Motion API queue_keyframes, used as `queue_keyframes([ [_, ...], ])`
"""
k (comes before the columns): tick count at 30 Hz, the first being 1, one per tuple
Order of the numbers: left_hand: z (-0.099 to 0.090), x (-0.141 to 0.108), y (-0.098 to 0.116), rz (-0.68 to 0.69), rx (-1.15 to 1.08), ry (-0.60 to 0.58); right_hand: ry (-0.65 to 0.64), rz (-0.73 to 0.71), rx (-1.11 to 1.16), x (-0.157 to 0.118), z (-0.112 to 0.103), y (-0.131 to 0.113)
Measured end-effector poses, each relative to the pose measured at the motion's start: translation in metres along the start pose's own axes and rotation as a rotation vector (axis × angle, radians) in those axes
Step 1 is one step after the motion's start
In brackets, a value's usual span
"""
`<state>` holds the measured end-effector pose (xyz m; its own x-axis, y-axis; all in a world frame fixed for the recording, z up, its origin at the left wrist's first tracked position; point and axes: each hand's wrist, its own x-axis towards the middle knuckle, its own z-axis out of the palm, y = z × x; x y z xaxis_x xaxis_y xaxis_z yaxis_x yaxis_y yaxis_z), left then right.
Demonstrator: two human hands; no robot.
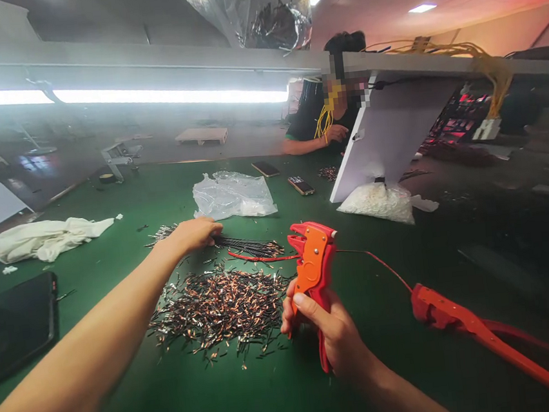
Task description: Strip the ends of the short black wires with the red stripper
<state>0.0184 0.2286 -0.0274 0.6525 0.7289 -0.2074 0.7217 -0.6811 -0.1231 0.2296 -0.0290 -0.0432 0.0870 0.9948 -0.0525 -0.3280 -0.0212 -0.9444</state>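
Observation:
My right hand (322,324) is wrapped round the handles of an orange and red wire stripper (315,263), held upright with its jaws to the left. Near the middle, my left hand (198,233) is closed at the left end of a bundle of thin black wires (254,245) with copper-coloured tips; the fingertips are partly hidden. Below them lies a wide heap of short black and copper wire pieces (226,308). A red strip (260,258) runs between the bundle and the heap toward the stripper.
A clear plastic bag (235,195), two phones (300,186), a white cloth (49,239) and a bag of white pieces (378,202) lie on the green table. A black device (18,324) is at left, a red-orange tool (460,321) at right. Another person (315,121) sits opposite.

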Motion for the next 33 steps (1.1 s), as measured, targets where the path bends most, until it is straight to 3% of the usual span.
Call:
queue_keyframes([
  [8,0.007,0.001,-0.002,-0.038,0.003,0.038,-0.013,0.023,-0.013,-0.003,0.001,-0.006],
  [21,-0.002,0.0,0.021,-0.108,0.073,0.06,-0.027,0.0,-0.015,-0.003,0.0,-0.001],
  [33,-0.011,-0.004,0.026,-0.099,0.087,0.102,-0.025,-0.002,-0.023,-0.001,-0.001,-0.004],
])
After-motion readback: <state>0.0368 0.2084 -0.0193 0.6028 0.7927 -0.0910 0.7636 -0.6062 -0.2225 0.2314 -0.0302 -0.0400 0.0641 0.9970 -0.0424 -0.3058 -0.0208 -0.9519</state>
